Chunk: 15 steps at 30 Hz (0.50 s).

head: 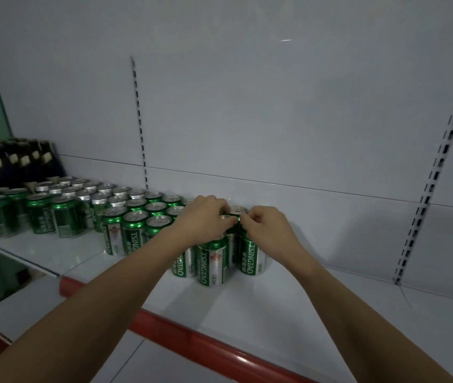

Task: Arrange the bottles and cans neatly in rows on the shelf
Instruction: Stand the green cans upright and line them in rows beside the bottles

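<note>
While both hands meet over front can cluster (221, 258) on shelf (275, 313): left hand (206, 218) fingers curled over can tops, right hand (264, 221) fingertips pinching 1 can's rim; cans directly beneath fingers.

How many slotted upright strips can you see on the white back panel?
2: one slotted upright strip above the green cans, another at far right. Others may lie outside the view.

Two hands (233, 222), roughly thirty-five green cans (134, 230), exact count unclear, on one white shelf (261, 308)
</note>
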Motion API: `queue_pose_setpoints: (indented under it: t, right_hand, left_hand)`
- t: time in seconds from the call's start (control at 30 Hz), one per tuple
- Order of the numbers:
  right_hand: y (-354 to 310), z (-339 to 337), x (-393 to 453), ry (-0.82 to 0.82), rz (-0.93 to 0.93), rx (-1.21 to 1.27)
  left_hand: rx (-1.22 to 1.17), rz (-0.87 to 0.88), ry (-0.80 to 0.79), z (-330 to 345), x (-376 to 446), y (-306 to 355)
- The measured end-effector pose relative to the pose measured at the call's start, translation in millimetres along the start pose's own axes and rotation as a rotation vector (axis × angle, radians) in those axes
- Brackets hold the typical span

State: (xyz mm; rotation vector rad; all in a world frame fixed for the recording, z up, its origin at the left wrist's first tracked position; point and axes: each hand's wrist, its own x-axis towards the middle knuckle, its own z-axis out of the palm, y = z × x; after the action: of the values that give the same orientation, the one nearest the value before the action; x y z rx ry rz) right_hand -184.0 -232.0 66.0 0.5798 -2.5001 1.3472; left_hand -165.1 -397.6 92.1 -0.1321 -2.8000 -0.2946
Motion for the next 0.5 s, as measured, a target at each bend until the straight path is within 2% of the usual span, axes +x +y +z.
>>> queue_pose_setpoints:
  t: [0.27,0.5]
  right_hand:
    - [-73,46,11,-0.089,-0.106,-0.145]
    - [-153,138,12,-0.188,-0.133,-0.203]
  left_hand:
    - [-0.09,-0.135,0.106,-38,-33,-69]
    - [-0.103,-0.258,0.131,-71,-87,-177]
